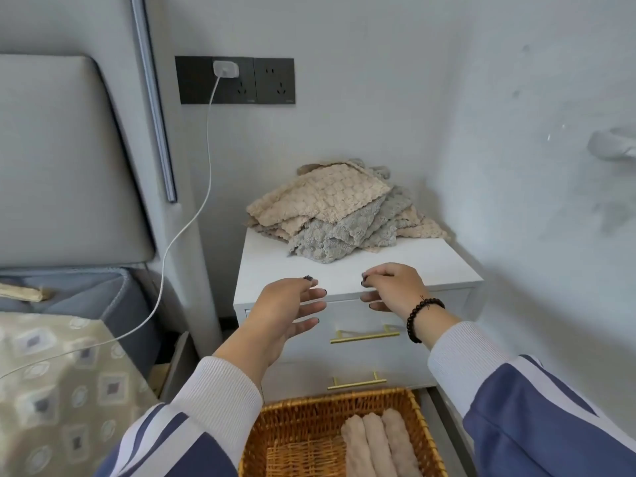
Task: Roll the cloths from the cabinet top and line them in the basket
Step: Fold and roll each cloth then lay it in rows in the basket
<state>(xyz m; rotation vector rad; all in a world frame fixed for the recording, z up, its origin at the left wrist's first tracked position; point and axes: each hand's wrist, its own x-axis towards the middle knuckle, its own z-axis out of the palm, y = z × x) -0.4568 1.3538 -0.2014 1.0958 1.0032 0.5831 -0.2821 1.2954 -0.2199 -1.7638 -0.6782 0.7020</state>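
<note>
Two hands outstretched, fingers loose.

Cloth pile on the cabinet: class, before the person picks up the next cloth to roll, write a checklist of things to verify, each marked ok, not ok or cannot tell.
1. Cloths left to roll: the cloth pile sits at the back of the cabinet top: ok.
2. Left hand free: fingers spread, holding nothing: ok.
3. Right hand free: fingers curled at the cabinet's front edge; whether they pinch anything: cannot tell.
4. Rolling space: bare cabinet top in front of the pile: ok.
5. Basket has room: three rolled cloths lie on its right side, left side open: ok.
</note>
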